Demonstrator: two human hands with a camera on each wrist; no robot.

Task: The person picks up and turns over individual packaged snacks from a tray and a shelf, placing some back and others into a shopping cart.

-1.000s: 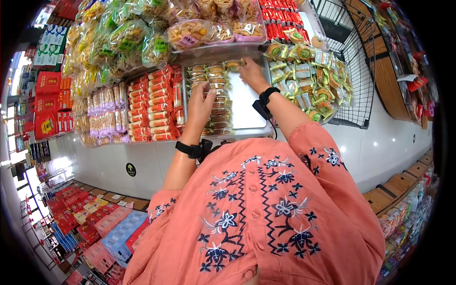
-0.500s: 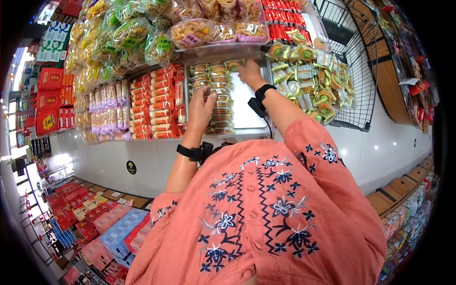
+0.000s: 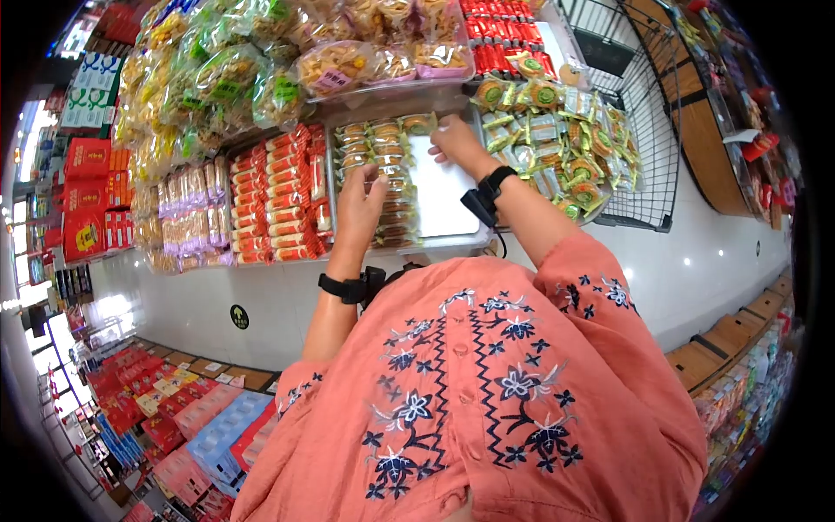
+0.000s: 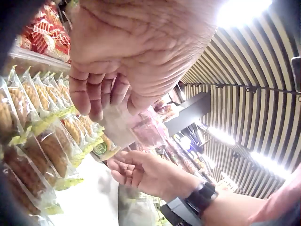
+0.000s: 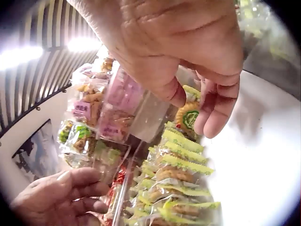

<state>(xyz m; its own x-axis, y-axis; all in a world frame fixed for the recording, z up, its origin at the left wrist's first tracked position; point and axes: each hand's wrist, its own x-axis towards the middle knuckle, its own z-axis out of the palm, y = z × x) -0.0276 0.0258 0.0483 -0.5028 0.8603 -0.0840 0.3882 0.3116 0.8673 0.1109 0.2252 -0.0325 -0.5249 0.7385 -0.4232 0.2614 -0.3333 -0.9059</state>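
Observation:
Two columns of wrapped round biscuits [image 3: 389, 178] stand on edge in a clear plastic tray. At the far end of the right column, one biscuit packet [image 3: 418, 124] lies flat with its green label up. My right hand [image 3: 461, 148] hovers just right of that packet, fingers loosely bent; in the right wrist view its thumb and fingertips overlap the packet's edge. Over the left column is my left hand [image 3: 358, 209], its fingers relaxed and holding nothing. From the left wrist, the biscuit packets [image 4: 51, 146] show beside and below this hand.
White tray base [image 3: 452, 196] shows right of the columns. Red-wrapped snack rolls [image 3: 291, 196] fill the compartment to the left. A loose heap of green-edged biscuit packets [image 3: 557, 148] lies to the right, near a wire cart [image 3: 648, 165]. Bagged snacks [image 3: 339, 65] are piled behind.
My right hand has drawn slightly away from the flat biscuit packet at the far end, fingers loosening. The packet stays at the column's end. My left hand remains over the left column.

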